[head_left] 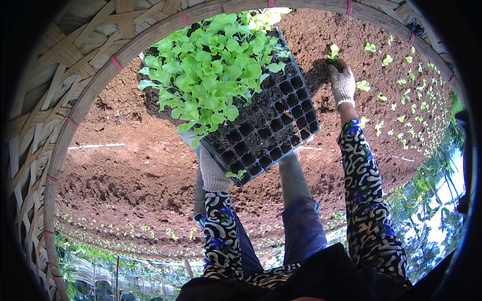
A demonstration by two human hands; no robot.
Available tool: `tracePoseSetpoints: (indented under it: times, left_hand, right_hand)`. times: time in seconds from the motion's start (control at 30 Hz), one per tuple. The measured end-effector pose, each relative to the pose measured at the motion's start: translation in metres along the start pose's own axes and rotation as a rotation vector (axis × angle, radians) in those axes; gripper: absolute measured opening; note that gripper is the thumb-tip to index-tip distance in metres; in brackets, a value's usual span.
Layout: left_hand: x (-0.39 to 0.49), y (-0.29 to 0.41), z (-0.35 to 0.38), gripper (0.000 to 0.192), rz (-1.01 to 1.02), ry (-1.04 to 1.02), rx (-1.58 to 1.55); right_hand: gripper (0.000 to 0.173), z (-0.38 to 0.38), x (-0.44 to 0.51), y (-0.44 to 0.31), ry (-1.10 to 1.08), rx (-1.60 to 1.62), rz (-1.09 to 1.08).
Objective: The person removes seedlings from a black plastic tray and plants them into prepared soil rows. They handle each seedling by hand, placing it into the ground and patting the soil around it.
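A black plastic seedling tray [263, 131] is tilted in front of me, its far part crowded with light green lettuce seedlings [214, 71]. Many near cells are vacant or hold only soil. My left hand [214, 169], in a knitted glove, grips the tray's near left side; its fingers are hidden beneath the tray and leaves. To the right of the tray, my gloved right hand [342, 82] is low over the soil bed. Its soil-darkened fingertips close around the base of one small lettuce seedling [333, 52], whose roots are hidden.
Small transplanted lettuce plants [388, 60] dot the brown soil [124, 165] on the right. My boots [295, 180] stand on the soil below the tray. A white line [96, 146] crosses the ground. The woven hat brim [56, 124] frames the view.
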State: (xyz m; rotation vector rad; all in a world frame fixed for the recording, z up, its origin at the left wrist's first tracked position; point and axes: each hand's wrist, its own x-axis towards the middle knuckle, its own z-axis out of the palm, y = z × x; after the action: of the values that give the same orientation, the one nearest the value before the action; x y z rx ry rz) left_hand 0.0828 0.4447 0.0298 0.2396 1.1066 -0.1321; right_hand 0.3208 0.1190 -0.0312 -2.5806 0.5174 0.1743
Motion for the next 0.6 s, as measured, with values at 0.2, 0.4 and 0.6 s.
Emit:
tracePoseSetpoints:
  times: [0.2,0.4,0.6]
  left_hand:
    - [-0.005,0.000,-0.003,0.047,-0.055,-0.020,-0.005]
    - [0.008,-0.011,-0.010,0.054,-0.029,0.050,-0.018]
    - [0.016,-0.018,-0.015,0.056,0.064,0.009,-0.045]
  right_hand:
    - [0.018,-0.042,-0.162,-0.105,-0.405,0.321,-0.263]
    - [0.037,-0.005,-0.221,-0.185,-0.603,0.092,-0.551]
    - [0.035,0.023,-0.229,-0.204,-0.540,0.082,-0.540]
